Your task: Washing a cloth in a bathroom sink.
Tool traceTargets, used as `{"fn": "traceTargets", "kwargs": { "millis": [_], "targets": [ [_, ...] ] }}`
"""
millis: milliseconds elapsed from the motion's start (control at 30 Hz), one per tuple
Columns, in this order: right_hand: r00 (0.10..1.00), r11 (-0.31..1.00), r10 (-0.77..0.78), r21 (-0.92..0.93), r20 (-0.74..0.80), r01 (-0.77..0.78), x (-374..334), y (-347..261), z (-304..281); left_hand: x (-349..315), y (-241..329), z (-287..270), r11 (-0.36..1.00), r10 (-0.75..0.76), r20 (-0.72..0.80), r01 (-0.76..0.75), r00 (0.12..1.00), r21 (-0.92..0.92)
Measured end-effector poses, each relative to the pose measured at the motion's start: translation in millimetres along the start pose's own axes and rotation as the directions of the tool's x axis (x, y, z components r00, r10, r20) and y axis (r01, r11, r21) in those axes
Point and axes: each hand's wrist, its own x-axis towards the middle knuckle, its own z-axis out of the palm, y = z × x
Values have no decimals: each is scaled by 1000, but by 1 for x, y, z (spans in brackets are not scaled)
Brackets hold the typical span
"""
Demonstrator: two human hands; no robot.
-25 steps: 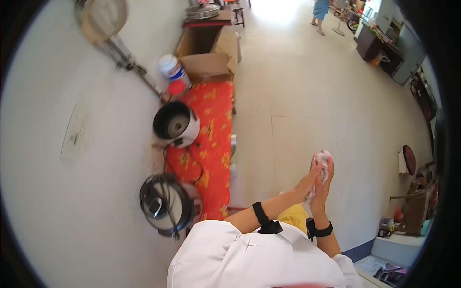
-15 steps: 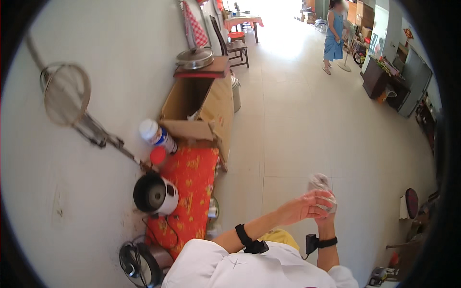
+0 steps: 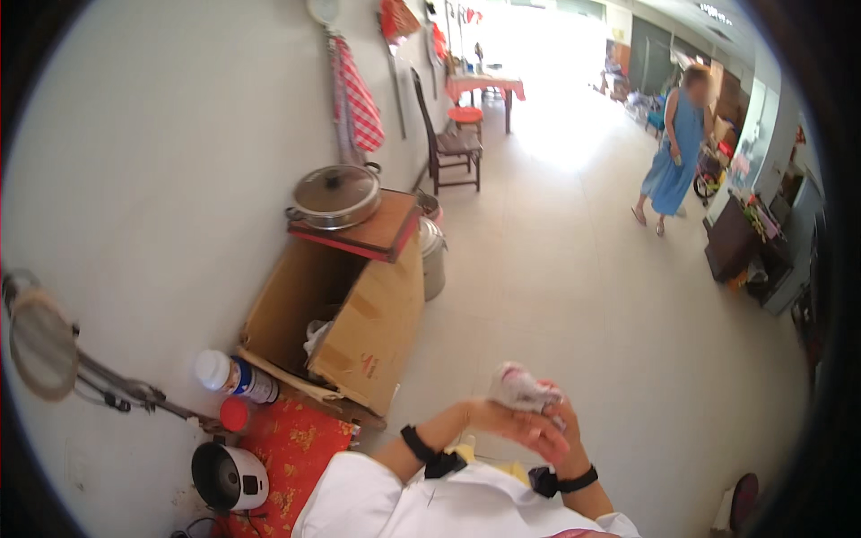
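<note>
In front of my chest, both hands are together around a crumpled whitish cloth [image 3: 518, 386] with pinkish marks. My right hand [image 3: 567, 438] grips one end of it, its fingers partly hidden by the cloth. Palm inward, my left hand [image 3: 520, 425] lies beneath the cloth, fingers stretched toward the right hand and touching it. The cloth rests over the back of the left hand. Each wrist carries a black strap with a small box.
To the left are a cardboard box [image 3: 381, 336], a lidded pan [image 3: 336, 197] on a board, a rice cooker [image 3: 249, 480] and a white-capped bottle [image 3: 235, 377] by a red cloth-covered surface. Farther off, a person in blue [image 3: 679, 148] walks near a dark cabinet [image 3: 737, 238].
My view has swung up and left. The cloth has shifted from my right hand onto the back of my left, whose curled fingers have straightened. The other person is closer.
</note>
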Motion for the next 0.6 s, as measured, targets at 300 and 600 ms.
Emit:
{"fn": "traceTargets", "kwargs": {
  "millis": [300,600],
  "targets": [
    [921,895,-351,227,-172,383,186,-157,-168,-41,107,-345,623,612,-788,571,68,534],
    [882,897,-389,108,-264,428,450,-318,-296,-159,137,-527,923,196,-963,367,-187,117]
  ]
}}
